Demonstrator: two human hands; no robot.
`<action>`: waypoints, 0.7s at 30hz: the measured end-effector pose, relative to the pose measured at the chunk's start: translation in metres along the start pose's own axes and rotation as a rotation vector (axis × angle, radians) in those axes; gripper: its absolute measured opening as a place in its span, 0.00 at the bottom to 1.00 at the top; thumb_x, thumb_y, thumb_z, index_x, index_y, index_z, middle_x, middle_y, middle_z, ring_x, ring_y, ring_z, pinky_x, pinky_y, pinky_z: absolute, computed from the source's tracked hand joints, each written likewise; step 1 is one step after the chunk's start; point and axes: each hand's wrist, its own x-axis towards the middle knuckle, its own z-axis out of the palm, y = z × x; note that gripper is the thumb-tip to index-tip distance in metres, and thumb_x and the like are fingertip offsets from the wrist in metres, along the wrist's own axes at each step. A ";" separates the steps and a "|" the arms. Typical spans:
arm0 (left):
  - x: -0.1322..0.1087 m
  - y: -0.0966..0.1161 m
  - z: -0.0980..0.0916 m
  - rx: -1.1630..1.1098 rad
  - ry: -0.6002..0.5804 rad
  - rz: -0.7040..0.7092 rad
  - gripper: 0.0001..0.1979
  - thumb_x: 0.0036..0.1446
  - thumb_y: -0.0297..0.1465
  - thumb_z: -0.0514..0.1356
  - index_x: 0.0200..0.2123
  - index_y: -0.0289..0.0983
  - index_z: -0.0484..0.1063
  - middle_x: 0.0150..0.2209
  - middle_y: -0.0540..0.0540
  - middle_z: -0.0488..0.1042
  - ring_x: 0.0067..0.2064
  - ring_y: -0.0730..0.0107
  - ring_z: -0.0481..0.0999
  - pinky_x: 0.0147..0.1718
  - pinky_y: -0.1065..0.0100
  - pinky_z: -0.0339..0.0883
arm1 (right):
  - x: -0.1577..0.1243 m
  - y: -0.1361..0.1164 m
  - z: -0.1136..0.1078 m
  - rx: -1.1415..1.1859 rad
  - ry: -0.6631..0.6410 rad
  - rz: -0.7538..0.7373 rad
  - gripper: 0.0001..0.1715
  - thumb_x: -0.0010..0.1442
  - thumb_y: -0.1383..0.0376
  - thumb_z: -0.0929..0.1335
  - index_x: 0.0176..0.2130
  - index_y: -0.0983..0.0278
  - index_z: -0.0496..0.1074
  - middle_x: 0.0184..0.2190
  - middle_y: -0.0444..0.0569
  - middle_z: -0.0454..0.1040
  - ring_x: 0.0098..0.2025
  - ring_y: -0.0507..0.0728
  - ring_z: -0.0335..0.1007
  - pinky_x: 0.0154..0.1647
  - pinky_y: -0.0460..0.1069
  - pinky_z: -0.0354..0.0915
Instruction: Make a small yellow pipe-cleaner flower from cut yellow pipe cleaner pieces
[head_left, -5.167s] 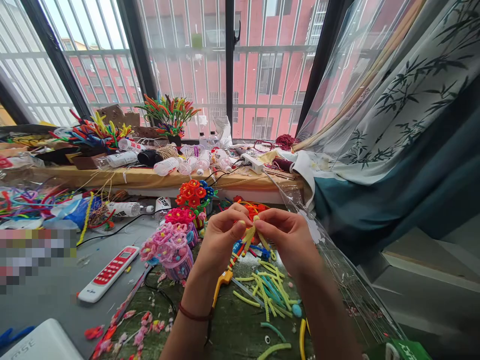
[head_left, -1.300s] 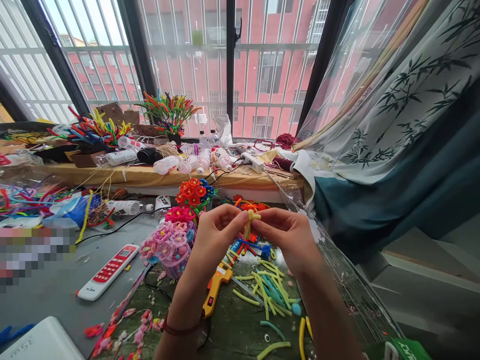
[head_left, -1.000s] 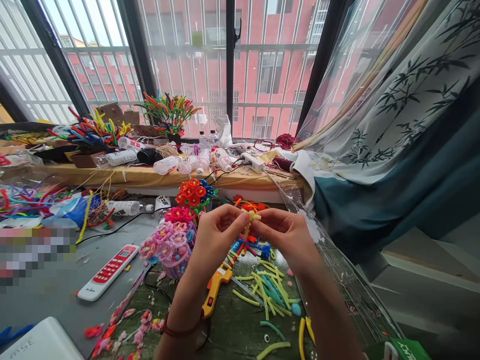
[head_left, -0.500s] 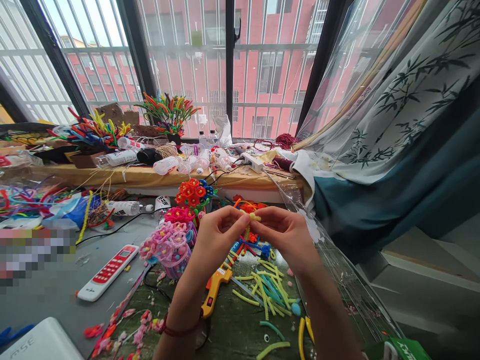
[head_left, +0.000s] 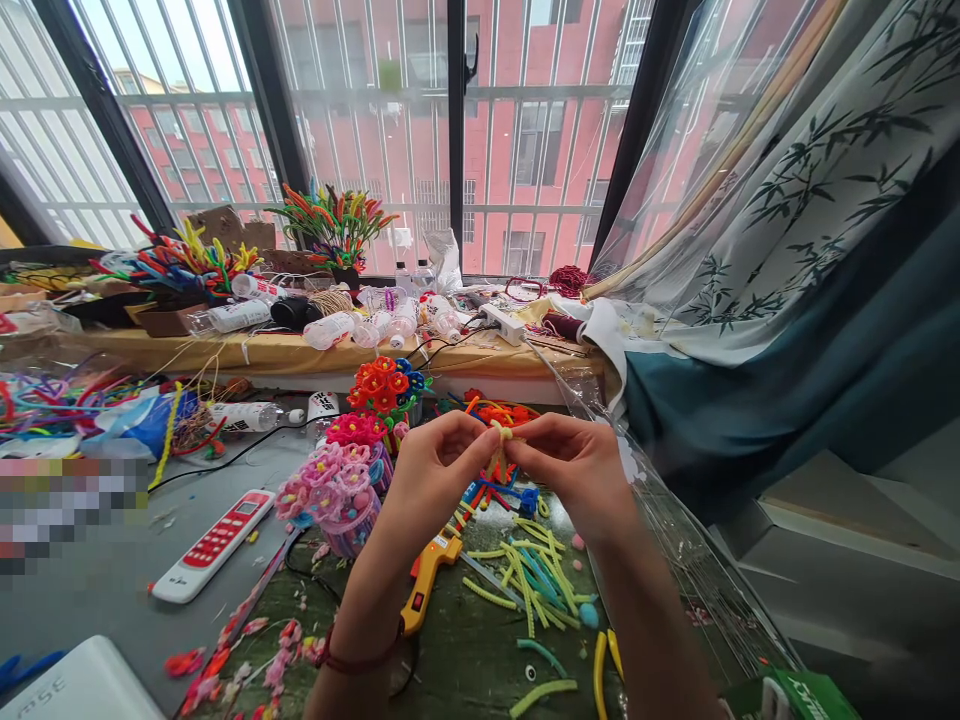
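Between my two hands is a small piece of pale yellow pipe cleaner (head_left: 501,432), bent, with a part hanging down. My left hand (head_left: 442,465) pinches it from the left between thumb and forefinger. From the right, my right hand (head_left: 566,460) pinches the same piece, its fingertips almost meeting the left ones. Beneath the hands lie cut yellow-green and teal pipe cleaner pieces (head_left: 525,575). A yellow hot glue gun (head_left: 429,580) rests beside my left forearm.
Left of my hands stand pots of pink pipe cleaner flowers (head_left: 334,490) and orange flowers (head_left: 381,385). A white remote with red buttons (head_left: 215,545) lies farther left. Plastic bottles (head_left: 330,330) and a power strip (head_left: 502,323) line the windowsill. A curtain (head_left: 750,420) hangs at right.
The yellow pipe cleaner piece has turned slightly between my fingertips, its right end now less visible. Both hands stay in nearly the same place.
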 end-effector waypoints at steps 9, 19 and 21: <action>-0.002 0.004 -0.003 0.013 -0.060 -0.058 0.12 0.52 0.37 0.66 0.26 0.34 0.75 0.21 0.53 0.68 0.24 0.77 0.63 0.21 0.74 0.54 | 0.001 0.000 0.004 -0.001 -0.021 0.010 0.11 0.36 0.66 0.81 0.22 0.62 0.79 0.21 0.44 0.80 0.23 0.51 0.73 0.26 0.45 0.70; -0.004 0.005 -0.008 -0.029 -0.118 -0.082 0.16 0.55 0.40 0.64 0.29 0.31 0.74 0.21 0.54 0.64 0.23 0.79 0.58 0.21 0.74 0.52 | 0.002 0.007 -0.004 0.042 -0.097 0.010 0.10 0.41 0.63 0.81 0.25 0.61 0.81 0.25 0.45 0.82 0.25 0.53 0.77 0.30 0.47 0.74; -0.004 0.003 -0.007 -0.049 -0.121 -0.067 0.16 0.55 0.40 0.64 0.29 0.32 0.73 0.21 0.55 0.64 0.23 0.79 0.59 0.21 0.75 0.53 | 0.002 0.008 -0.004 0.051 -0.083 0.005 0.10 0.41 0.62 0.81 0.25 0.61 0.81 0.24 0.45 0.82 0.25 0.53 0.77 0.29 0.47 0.73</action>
